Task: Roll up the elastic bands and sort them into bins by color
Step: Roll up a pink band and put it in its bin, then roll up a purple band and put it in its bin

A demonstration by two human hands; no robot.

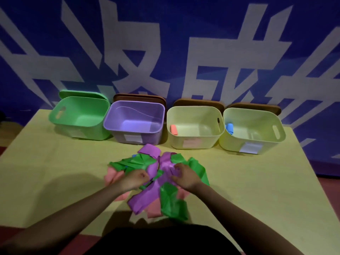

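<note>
Pink roll (173, 129) inside cream bin (195, 142)

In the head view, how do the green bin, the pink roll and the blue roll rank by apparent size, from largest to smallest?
1. green bin, by far the largest.
2. pink roll and blue roll: they look about alike. The blue roll is partly hidden behind its bin's wall, so I do not rank these two.

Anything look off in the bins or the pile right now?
Nothing stands out. One pink roll lies in the third bin and one blue roll in the fourth bin. The band pile is tangled, not spilled.
</note>
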